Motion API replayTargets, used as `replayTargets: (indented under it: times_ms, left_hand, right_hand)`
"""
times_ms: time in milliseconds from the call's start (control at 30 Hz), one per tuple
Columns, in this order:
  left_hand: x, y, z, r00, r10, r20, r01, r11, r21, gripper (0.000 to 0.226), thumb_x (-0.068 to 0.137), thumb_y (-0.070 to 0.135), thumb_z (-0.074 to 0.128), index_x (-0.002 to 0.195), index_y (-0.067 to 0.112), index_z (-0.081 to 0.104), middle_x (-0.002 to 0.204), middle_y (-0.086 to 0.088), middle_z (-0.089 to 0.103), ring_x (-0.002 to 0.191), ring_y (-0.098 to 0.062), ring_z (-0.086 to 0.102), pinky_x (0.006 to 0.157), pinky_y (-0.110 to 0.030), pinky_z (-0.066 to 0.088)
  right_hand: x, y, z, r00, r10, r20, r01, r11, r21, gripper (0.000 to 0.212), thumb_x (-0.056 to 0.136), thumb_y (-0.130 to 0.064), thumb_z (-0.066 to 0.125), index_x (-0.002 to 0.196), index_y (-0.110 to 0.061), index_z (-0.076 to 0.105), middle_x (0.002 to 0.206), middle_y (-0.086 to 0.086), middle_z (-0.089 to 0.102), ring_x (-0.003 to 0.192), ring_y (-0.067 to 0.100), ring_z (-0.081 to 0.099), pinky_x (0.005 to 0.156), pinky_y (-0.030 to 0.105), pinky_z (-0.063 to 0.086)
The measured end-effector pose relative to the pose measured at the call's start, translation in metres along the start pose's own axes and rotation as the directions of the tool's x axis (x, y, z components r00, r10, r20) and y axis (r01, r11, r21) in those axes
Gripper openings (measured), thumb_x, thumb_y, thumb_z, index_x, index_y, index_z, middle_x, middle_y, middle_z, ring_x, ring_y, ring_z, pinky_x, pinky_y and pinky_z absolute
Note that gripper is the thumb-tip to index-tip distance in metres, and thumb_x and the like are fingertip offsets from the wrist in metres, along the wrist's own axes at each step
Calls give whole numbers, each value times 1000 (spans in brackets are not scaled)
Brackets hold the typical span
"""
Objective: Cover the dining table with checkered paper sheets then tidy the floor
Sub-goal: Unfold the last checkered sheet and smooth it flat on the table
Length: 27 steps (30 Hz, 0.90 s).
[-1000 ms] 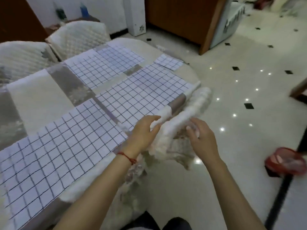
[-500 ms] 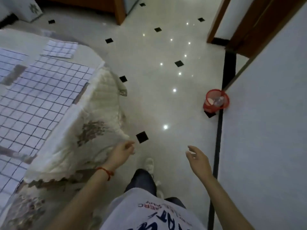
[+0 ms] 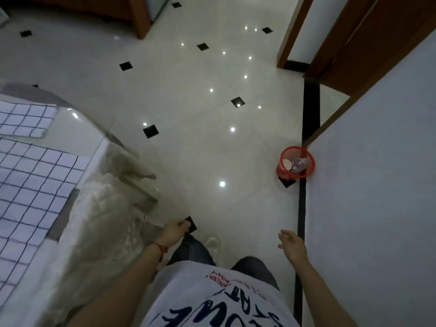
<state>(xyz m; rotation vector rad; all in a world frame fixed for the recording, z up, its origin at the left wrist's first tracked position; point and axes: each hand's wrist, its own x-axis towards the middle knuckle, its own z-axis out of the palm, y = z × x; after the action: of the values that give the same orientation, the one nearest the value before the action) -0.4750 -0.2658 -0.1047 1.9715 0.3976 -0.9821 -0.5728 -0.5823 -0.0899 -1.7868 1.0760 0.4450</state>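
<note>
The dining table (image 3: pixel 77 135) fills the left edge, with checkered paper sheets (image 3: pixel 30 182) lying on its top and a small checkered sheet (image 3: pixel 26 119) further back. A white patterned tablecloth (image 3: pixel 101 215) hangs down its rounded end, blurred. My left hand (image 3: pixel 174 231) hovers loosely curled just right of the hanging cloth, holding nothing. My right hand (image 3: pixel 291 244) is out over the floor near the wall, fingers apart and empty. The glossy white tiled floor (image 3: pixel 200 142) with small black diamond tiles stretches ahead.
A red mesh waste basket (image 3: pixel 296 165) with rubbish inside stands on the floor against the white wall (image 3: pixel 377 185). A black floor strip (image 3: pixel 309 114) runs along that wall. A wooden door frame (image 3: pixel 290 34) and wooden furniture (image 3: pixel 139 17) stand at the back.
Both hands let go of the tablecloth edge a second ago. My view has swung right and down, from the table top to the floor and the red basket.
</note>
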Motion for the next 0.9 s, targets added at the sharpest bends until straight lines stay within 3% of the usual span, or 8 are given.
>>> replayTargets:
  times_ms: [100, 200, 433, 567, 733, 900]
  left_hand:
    - [33, 62, -19, 997, 69, -27, -69, 997, -21, 19, 95, 22, 45, 88, 9, 58, 88, -8, 58, 79, -19, 53, 59, -22, 38]
    - [67, 108, -40, 993, 84, -77, -91, 992, -88, 27, 95, 25, 46, 108, 5, 59, 95, -7, 60, 81, -17, 55, 62, -23, 42]
    - [128, 138, -71, 969, -175, -177, 115, 946, -303, 27, 95, 20, 44, 110, 1, 57, 98, -12, 58, 85, -23, 53, 62, -26, 40]
    - [131, 136, -75, 895, -380, -236, 193, 804, -562, 19, 94, 15, 46, 101, 1, 57, 99, -16, 58, 71, -22, 53, 67, -27, 40]
    - [125, 139, -71, 820, -528, -222, 192, 619, -761, 32, 96, 15, 44, 120, -5, 52, 116, -22, 58, 94, -27, 52, 84, -35, 40]
    - [134, 135, -80, 767, -612, -191, 145, 456, -878, 31, 95, 18, 47, 119, -1, 53, 98, -12, 60, 89, -24, 55, 79, -35, 43]
  right_hand:
    - [28, -23, -3, 999, 48, -3, -47, 999, 18, 36, 96, -19, 47, 127, -3, 50, 127, 17, 55, 102, 32, 60, 92, 38, 43]
    - [60, -50, -4, 998, 64, 19, -64, 998, 13, 35, 96, -18, 47, 127, -2, 51, 126, 18, 56, 98, 30, 60, 90, 37, 43]
    - [170, -164, -2, 990, -7, 139, 21, 994, -103, 34, 95, -15, 46, 126, 0, 52, 126, 16, 56, 93, 28, 60, 84, 31, 41]
    - [227, -261, 6, 958, -106, 265, 168, 959, -227, 32, 95, -12, 45, 122, 3, 54, 112, 14, 58, 91, 29, 59, 69, 27, 41]
    - [267, -376, 43, 874, -223, 433, 379, 869, -318, 31, 94, -15, 47, 120, -1, 56, 114, 13, 60, 91, 27, 60, 79, 28, 41]
    - [283, -451, 108, 788, -266, 556, 514, 781, -355, 29, 94, -16, 49, 117, 0, 58, 109, 12, 60, 84, 25, 60, 68, 27, 43]
